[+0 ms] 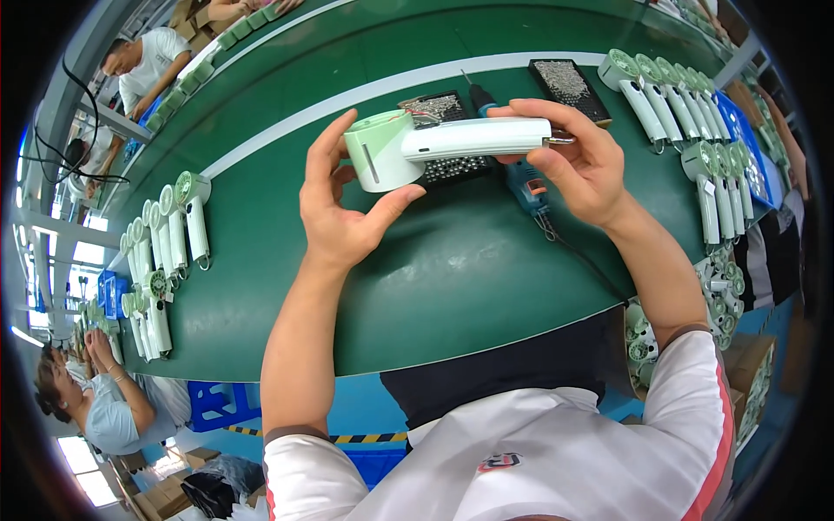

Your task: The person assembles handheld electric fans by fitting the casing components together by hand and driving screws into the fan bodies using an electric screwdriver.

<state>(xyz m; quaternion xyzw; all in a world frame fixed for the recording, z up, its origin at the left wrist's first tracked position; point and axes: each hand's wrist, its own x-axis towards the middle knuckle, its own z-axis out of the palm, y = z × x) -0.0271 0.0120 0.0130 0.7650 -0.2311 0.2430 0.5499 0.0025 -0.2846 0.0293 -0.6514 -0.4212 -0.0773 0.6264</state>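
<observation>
"White shirt point(582, 451) nearest; where's the handheld fan point(473, 140)?"

"Over the blue screwdriver point(526, 186), in both hands: left hand point(339, 213) cupping its head point(384, 156), right hand point(591, 165) gripping its handle point(486, 139) end."

"Anything beside the screwdriver?"

"Black trays point(598, 111), left and right."

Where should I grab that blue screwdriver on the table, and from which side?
Hold the blue screwdriver around its thick near end, probably coming from the near right: its thin bit points away, and the cord trails nearer. The held fan hides its middle in this view.
</observation>
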